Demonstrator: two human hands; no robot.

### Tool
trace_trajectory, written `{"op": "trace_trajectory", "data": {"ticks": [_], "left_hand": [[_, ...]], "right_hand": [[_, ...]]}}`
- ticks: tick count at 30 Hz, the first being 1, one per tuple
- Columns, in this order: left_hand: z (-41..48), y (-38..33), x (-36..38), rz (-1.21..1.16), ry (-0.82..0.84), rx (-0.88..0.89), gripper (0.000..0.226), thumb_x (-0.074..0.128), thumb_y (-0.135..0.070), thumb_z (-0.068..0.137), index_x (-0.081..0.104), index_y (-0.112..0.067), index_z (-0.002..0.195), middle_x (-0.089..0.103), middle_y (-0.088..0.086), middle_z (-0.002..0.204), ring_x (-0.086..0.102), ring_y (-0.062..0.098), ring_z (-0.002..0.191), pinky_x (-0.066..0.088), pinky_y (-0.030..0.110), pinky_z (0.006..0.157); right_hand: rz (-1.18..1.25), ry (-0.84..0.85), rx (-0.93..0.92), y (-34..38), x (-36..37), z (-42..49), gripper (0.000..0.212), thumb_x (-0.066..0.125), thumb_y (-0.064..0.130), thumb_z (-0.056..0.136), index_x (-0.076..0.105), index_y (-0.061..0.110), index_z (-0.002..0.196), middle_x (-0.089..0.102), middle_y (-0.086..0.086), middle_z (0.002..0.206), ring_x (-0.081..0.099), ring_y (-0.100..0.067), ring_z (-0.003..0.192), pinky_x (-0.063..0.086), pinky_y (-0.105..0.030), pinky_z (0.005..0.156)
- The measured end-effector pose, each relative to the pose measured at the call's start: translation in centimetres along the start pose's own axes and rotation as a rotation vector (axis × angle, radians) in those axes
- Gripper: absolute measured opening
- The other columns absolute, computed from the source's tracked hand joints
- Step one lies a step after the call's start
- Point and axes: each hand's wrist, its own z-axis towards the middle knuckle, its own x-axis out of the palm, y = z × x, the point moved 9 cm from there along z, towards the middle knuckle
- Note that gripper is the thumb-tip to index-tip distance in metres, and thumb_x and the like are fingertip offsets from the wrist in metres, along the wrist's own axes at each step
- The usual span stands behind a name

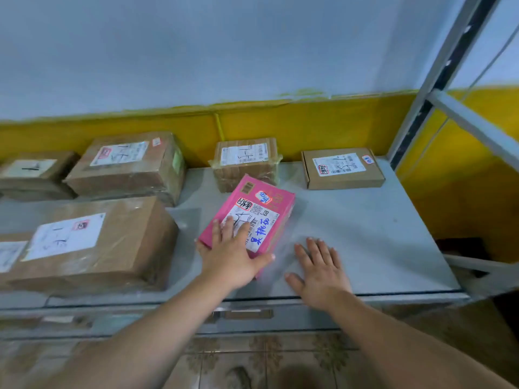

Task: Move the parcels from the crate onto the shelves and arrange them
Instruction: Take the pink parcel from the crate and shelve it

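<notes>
Your left hand (231, 258) lies flat on the near end of the pink cardboard parcel with the white label (254, 209). Fingers are straight and the thumb's out along its near edge, so you're pressing, not gripping. Your right hand (320, 272) is flat too, fingers spread on the grey metal shelf (365, 228) just right of the parcel, which sits skewed mid-shelf. There's a big brown cardboard box (112, 248) to the left and a flat brown mailer box (342, 168) far right.
</notes>
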Motion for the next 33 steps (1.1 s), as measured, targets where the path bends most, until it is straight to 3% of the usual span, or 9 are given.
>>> {"op": "trace_trajectory", "data": {"ticks": [4,12,15,19,25,30,33], "left_hand": [[0.1,0.3,0.7,0.058,0.056,-0.015,0.099,0.049,-0.079,0.074,-0.002,-0.044,0.151,-0.017,-0.003,0.161,-0.023,0.026,0.145,-0.005,0.067,0.109],[0.6,4.0,-1.0,0.246,0.243,0.281,0.095,0.066,-0.043,0.082,0.001,-0.048,0.15,-0.016,-0.014,0.16,-0.017,0.016,0.147,0.0,0.06,0.115],[1.5,4.5,-1.9,0.195,0.175,0.199,0.098,0.066,-0.063,0.073,0.005,-0.048,0.149,-0.01,-0.013,0.161,-0.014,0.018,0.147,0.0,0.061,0.113],[3.2,3.4,-1.2,0.068,0.149,-0.013,0.113,0.054,-0.089,0.06,-0.008,-0.051,0.147,-0.022,-0.004,0.16,-0.022,0.027,0.145,-0.003,0.066,0.11],[3.2,4.1,-0.4,0.136,0.194,0.036,0.112,0.051,-0.09,0.06,-0.016,-0.055,0.143,-0.028,-0.008,0.157,-0.026,0.026,0.144,0.003,0.065,0.113],[2.7,4.8,-1.2,0.191,0.189,0.151,0.109,0.063,-0.076,0.063,-0.003,-0.053,0.147,-0.018,-0.012,0.16,-0.019,0.021,0.144,0.014,0.06,0.112],[3.3,4.5,-1.6,0.106,0.235,0.072,0.112,0.059,-0.087,0.056,-0.001,-0.057,0.145,-0.02,-0.009,0.16,-0.022,0.025,0.145,0.008,0.063,0.112]], "right_hand": [[-0.012,-0.026,-0.025,-0.1,0.1,-0.1,0.08,0.016,0.071,0.09,-0.001,0.031,0.157,-0.013,-0.001,0.165,-0.019,-0.022,0.149,-0.017,-0.042,0.116],[0.03,-0.061,-0.05,-0.1,-0.5,0.0,0.082,0.017,0.072,0.087,0.006,0.031,0.157,-0.006,-0.002,0.166,-0.014,-0.023,0.15,-0.014,-0.043,0.117],[0.026,-0.08,-0.046,0.0,-0.6,-0.2,0.085,0.017,0.072,0.087,0.007,0.026,0.157,-0.005,-0.002,0.166,-0.013,-0.022,0.15,-0.014,-0.042,0.117],[0.017,-0.08,-0.02,-0.2,-0.7,-0.1,0.09,0.017,0.073,0.086,0.003,0.02,0.157,-0.006,-0.001,0.166,-0.014,-0.02,0.15,-0.015,-0.04,0.117],[-0.012,-0.035,-0.028,-1.3,-0.5,-0.1,0.089,0.013,0.078,0.082,0.002,0.03,0.157,-0.01,0.002,0.165,-0.017,-0.02,0.149,-0.015,-0.042,0.117],[-0.035,-0.005,0.11,-6.9,-0.8,-0.8,0.091,0.004,0.083,0.074,-0.003,0.041,0.154,-0.014,0.005,0.164,-0.019,-0.022,0.149,-0.013,-0.047,0.118],[-0.039,-0.013,0.126,-7.8,-1.0,-1.1,0.093,0.001,0.082,0.072,-0.002,0.04,0.155,-0.013,0.004,0.165,-0.018,-0.022,0.149,-0.012,-0.047,0.118]]}}
